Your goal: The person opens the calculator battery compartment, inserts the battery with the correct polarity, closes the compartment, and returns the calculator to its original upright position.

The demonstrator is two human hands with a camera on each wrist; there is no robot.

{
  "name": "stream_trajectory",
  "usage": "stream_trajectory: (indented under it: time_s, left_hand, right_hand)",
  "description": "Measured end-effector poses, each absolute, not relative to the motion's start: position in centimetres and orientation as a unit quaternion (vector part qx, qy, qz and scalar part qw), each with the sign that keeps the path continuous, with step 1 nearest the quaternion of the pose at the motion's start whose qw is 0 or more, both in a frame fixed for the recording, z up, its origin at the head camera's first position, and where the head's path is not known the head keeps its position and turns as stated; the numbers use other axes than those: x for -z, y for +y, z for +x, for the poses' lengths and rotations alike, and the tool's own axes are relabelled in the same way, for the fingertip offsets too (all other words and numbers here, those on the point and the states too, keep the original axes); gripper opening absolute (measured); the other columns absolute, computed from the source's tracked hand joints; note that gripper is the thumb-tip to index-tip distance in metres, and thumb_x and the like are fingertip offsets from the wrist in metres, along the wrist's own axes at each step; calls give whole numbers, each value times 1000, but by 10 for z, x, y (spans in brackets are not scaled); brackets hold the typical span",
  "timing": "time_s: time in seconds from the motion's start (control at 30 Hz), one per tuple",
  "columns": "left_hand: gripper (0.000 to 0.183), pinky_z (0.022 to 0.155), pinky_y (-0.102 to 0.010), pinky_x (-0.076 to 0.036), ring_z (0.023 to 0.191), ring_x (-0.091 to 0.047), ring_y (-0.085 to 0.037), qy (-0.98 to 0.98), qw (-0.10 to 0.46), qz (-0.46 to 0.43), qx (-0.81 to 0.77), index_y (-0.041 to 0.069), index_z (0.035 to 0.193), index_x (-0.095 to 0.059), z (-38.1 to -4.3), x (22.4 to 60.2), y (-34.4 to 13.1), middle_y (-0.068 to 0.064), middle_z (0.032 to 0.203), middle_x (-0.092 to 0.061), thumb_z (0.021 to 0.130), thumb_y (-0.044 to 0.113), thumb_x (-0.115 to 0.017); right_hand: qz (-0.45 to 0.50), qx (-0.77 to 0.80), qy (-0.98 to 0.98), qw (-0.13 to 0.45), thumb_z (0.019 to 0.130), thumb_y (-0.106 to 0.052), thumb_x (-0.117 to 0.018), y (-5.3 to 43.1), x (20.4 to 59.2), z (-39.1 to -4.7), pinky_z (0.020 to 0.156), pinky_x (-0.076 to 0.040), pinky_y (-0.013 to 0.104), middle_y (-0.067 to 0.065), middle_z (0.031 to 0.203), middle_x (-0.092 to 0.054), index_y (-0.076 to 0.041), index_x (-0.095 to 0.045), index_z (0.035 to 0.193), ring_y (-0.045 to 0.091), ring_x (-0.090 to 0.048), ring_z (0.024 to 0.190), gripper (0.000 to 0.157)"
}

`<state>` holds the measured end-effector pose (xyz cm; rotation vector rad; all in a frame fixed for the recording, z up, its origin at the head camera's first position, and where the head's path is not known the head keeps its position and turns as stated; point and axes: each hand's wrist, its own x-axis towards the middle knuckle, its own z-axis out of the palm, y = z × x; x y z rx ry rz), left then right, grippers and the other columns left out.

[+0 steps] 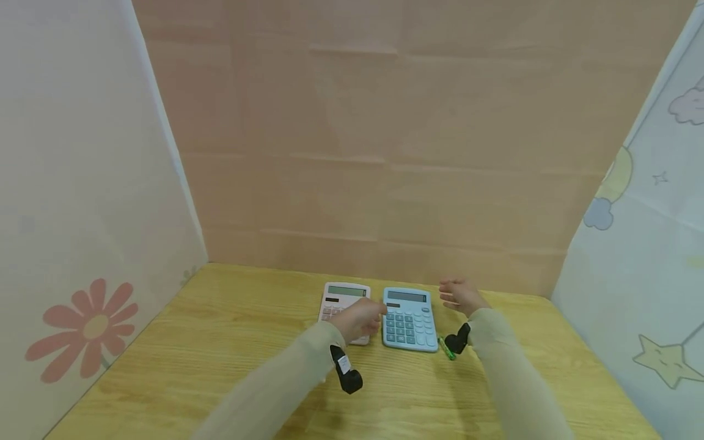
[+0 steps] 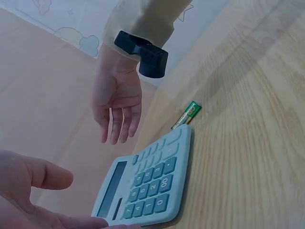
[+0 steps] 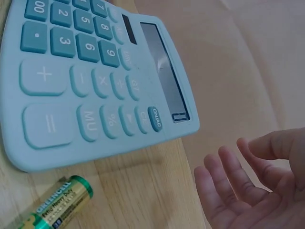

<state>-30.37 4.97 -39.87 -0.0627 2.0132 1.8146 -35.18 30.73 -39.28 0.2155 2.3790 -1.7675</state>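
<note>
A light blue calculator (image 1: 409, 330) lies face up on the wooden table, its display at the far end. Left of it is a pale pink calculator (image 1: 346, 291), partly hidden under my left hand (image 1: 360, 319). That hand's fingertips are near the blue calculator's left edge; whether they touch it I cannot tell. Its thumb (image 2: 52, 175) stands apart from the fingers. My right hand (image 1: 463, 296) hovers beyond the blue calculator's upper right, fingers loosely extended, holding nothing. A green and gold battery (image 3: 64, 202) lies by the calculator's right side.
The wooden table (image 1: 247, 330) ends at a brown paper backdrop (image 1: 385, 153). Printed white sheets stand at the left (image 1: 93, 214) and right (image 1: 632, 293). Black wrist cameras are strapped on the left sleeve (image 1: 348, 374) and right sleeve (image 1: 458, 341).
</note>
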Motion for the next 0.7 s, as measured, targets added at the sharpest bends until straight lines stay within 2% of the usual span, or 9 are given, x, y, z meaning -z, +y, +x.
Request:
stream_trajectory:
  time_s: [0.1,0.13,0.2,0.3,0.33,0.43,0.53,0.6,0.7]
  left_hand:
    - [41,62,-24,-43,61,-41,-11,727,216,-40,-650,-6,126,-48,-300,400,53,-6,82,-46,89,8,-57]
    - [41,64,-25,-44,63,-40,-13,731,219,-44,-645,-6,126,-48,-299,400,54,-7,85,-45,89,9,-58]
    - [49,79,-30,-53,78,-53,-19,735,222,-49,-639,-9,132,-44,-297,401,56,-17,103,-54,90,10,-58]
    - [54,91,-41,-54,88,-52,-24,732,232,-54,-638,-11,137,-38,-296,404,57,-22,109,-52,92,11,-58]
    - [54,88,-40,-53,82,-49,-23,728,235,-57,-642,-10,137,-37,-296,405,57,-21,104,-50,92,10,-58]
    - [60,87,-43,-53,83,-47,-26,720,239,-66,-648,-8,142,-31,-296,407,58,-21,103,-47,92,10,-58]
    - [64,93,-52,-53,105,-53,-38,715,248,-68,-650,-7,145,-26,-295,408,60,-31,120,-48,92,10,-57]
    - [66,95,-61,-49,128,-41,-47,714,253,-72,-649,-8,146,-24,-294,408,61,-35,140,-36,92,10,-57]
    - [65,93,-60,-50,132,-36,-50,711,259,-76,-649,-8,146,-25,-292,408,62,-36,142,-34,92,10,-57]
  right_hand:
    - [79,587,801,85,105,-18,-33,304,395,-350,98,-52,38,35,146,-31,9,-28,144,42,-45,124,48]
    - [80,584,803,89,104,-18,-33,304,396,-350,97,-52,38,35,146,-30,9,-27,145,41,-46,124,49]
    - [81,585,802,97,104,-18,-33,302,398,-351,100,-50,42,35,147,-28,9,-23,146,40,-45,122,51]
    - [78,580,803,112,105,-19,-32,300,401,-352,102,-48,47,36,146,-25,9,-19,146,41,-43,122,52]
    - [78,579,803,117,105,-19,-32,300,402,-353,102,-48,48,36,146,-24,10,-18,146,41,-43,121,52]
    - [87,576,802,128,105,-20,-32,298,406,-355,99,-50,48,35,144,-27,9,-18,145,38,-46,115,52]
    - [103,576,800,134,104,-20,-35,295,409,-355,94,-52,45,32,141,-29,7,-17,148,34,-48,109,54]
    - [112,572,801,138,103,-20,-36,294,411,-355,90,-53,43,30,139,-31,6,-16,148,33,-50,106,56]
    - [118,564,805,141,103,-20,-36,292,412,-354,84,-55,39,29,135,-34,6,-15,148,30,-51,102,57]
